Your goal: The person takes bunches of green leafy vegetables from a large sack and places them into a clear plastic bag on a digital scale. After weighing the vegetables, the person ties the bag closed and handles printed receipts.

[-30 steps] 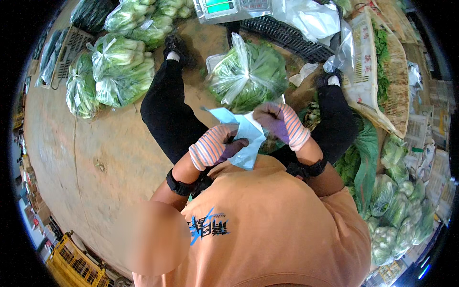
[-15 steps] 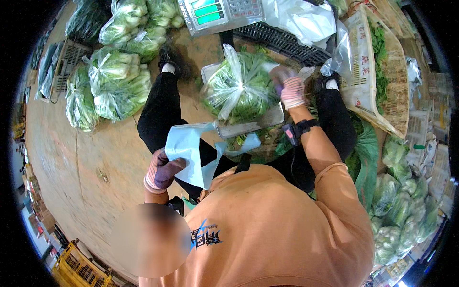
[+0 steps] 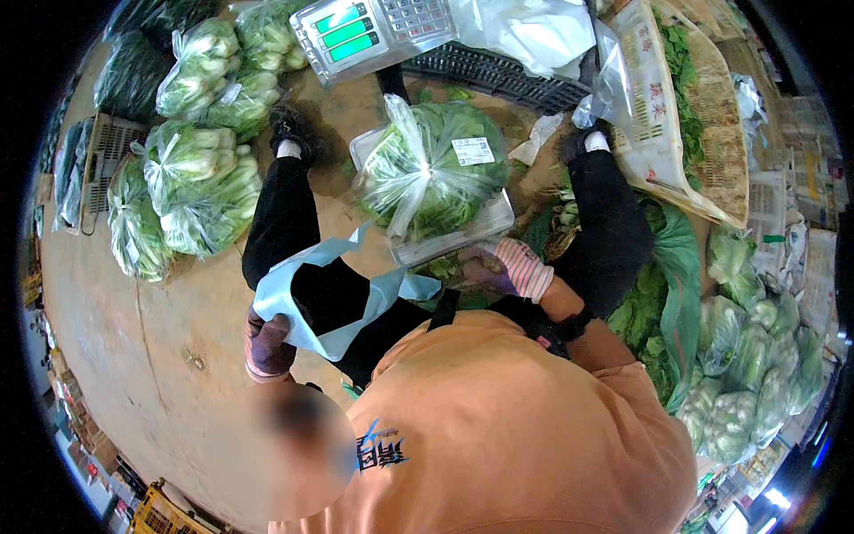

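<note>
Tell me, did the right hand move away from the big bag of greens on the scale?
Yes. The right hand was up against the bagged greens on the scale tray; now it has dropped back toward the person's body, below the tray's near edge.

1 tied bag of greens (image 3: 431,173) on 1 scale tray (image 3: 449,238); 1 scale display (image 3: 369,31) at 12 o'clock; 1 blue bag (image 3: 329,294); 2 gloved hands.

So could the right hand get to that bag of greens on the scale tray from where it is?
Probably yes. The right hand is gloved, holds nothing that shows, and sits just below the tray's near edge. The bag of greens lies right beyond it with nothing between. The left hand is busy gripping the light blue plastic bag.
</note>
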A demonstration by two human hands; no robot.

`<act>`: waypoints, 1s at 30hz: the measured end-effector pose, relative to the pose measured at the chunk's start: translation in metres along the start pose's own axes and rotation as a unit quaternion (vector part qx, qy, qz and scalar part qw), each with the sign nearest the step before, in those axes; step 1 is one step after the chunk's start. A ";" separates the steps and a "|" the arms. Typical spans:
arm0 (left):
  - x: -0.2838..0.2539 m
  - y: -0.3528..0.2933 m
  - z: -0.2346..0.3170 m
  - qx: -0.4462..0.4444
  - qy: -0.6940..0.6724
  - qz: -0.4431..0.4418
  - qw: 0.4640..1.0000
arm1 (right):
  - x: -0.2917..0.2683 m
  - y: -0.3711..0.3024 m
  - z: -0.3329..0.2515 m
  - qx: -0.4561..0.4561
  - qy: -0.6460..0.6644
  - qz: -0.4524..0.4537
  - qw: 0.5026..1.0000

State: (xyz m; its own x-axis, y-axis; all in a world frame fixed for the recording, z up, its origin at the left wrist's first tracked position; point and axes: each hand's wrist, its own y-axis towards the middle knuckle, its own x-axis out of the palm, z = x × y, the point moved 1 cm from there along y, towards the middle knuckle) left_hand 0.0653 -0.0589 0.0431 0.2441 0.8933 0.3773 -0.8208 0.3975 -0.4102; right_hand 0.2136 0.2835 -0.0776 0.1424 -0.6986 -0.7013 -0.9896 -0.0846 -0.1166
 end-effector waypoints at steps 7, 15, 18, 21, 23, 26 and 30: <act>-0.013 0.013 -0.015 0.043 -0.086 -0.007 0.995 | 0.002 0.008 -0.026 -0.047 0.073 -0.052 0.995; -0.010 0.021 -0.024 0.034 -0.080 0.012 0.996 | -0.072 0.138 -0.019 0.165 0.055 0.229 0.958; -0.012 0.018 -0.018 -0.003 -0.103 0.005 0.995 | -0.068 0.192 -0.011 0.227 0.105 0.133 0.959; -0.019 0.019 -0.018 -0.044 -0.110 0.036 0.992 | -0.038 0.203 0.008 0.166 0.128 -0.007 0.978; -0.014 0.016 -0.015 -0.070 -0.132 0.011 0.989 | -0.037 0.187 -0.017 0.172 0.154 0.025 0.973; -0.005 0.011 -0.002 -0.080 -0.166 -0.049 0.982 | -0.042 0.154 -0.052 0.290 0.478 0.052 0.827; -0.020 0.010 -0.014 -0.072 -0.191 -0.132 0.970 | -0.088 0.159 -0.106 0.257 0.461 0.025 0.849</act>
State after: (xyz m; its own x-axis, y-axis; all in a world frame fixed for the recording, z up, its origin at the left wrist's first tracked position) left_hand 0.0591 -0.0694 0.0200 0.2045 0.6248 0.7536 -0.6680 0.6518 -0.3592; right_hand 0.0409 0.2565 0.0400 -0.2113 -0.9717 0.1058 -0.8193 0.1171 -0.5614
